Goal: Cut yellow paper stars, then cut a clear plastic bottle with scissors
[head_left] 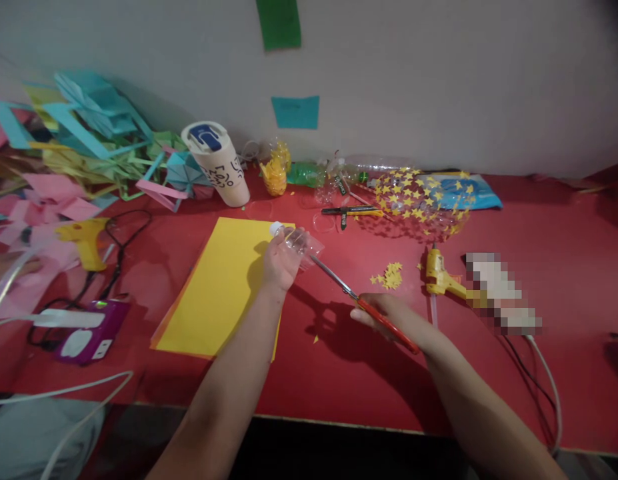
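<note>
My left hand (283, 263) is closed around a clear plastic bottle piece (311, 248) with a white cap (276, 228). My right hand (389, 313) grips red-handled scissors (339, 280), whose blades point up and left. Their tip lies at the cut edge of the clear plastic; I cannot tell whether it touches. Below my left hand and wrist lie yellow paper sheets (213, 287). A small heap of yellow paper stars (389, 275) sits on the red table (333, 380), to the right of the blades.
A yellow glue gun (437, 273) stands right, near a blurred-out object (503, 293). Another glue gun (86, 243), a purple power strip (91, 331) and cables are left. Behind are a white tumbler (221, 167), folded papers (101, 110), a cutter knife (351, 210) and a star-covered clear bottle (423, 200).
</note>
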A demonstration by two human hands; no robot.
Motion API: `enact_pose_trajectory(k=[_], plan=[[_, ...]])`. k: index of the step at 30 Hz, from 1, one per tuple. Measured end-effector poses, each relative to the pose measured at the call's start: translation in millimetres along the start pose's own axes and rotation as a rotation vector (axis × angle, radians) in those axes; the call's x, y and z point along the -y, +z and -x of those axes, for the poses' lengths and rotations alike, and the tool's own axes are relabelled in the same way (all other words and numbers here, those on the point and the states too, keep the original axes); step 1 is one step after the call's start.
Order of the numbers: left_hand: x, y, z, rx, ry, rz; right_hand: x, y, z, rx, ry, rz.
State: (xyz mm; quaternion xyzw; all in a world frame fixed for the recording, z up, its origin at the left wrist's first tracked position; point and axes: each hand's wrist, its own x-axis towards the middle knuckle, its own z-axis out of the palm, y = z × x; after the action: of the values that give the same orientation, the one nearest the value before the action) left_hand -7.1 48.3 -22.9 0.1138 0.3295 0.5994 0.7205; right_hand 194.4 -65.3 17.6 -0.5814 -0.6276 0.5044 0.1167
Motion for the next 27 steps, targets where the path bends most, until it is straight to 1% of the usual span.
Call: enact_pose_trajectory(k=[4,9,22,27], plan=[[3.8,-0.8,0.0,0.059,0.027,-0.067,5.4,0.8,3.5,0.018,-0.002,-0.09],[6.1,-3.5,-1.1,0.072,0.049,-0.13,3.9,1.5,3.8,0.036,0.009,-0.133],[7.8,-1.8,0.6,0.095,0.009,-0.068,-4.1,4.5,1.1,0.039,-0.003,-0.144],[9.2,-5.5,-2.2,0.089,0.03,-0.063,-7.5,6.2,-0.4,0.034,0.032,-0.155]])
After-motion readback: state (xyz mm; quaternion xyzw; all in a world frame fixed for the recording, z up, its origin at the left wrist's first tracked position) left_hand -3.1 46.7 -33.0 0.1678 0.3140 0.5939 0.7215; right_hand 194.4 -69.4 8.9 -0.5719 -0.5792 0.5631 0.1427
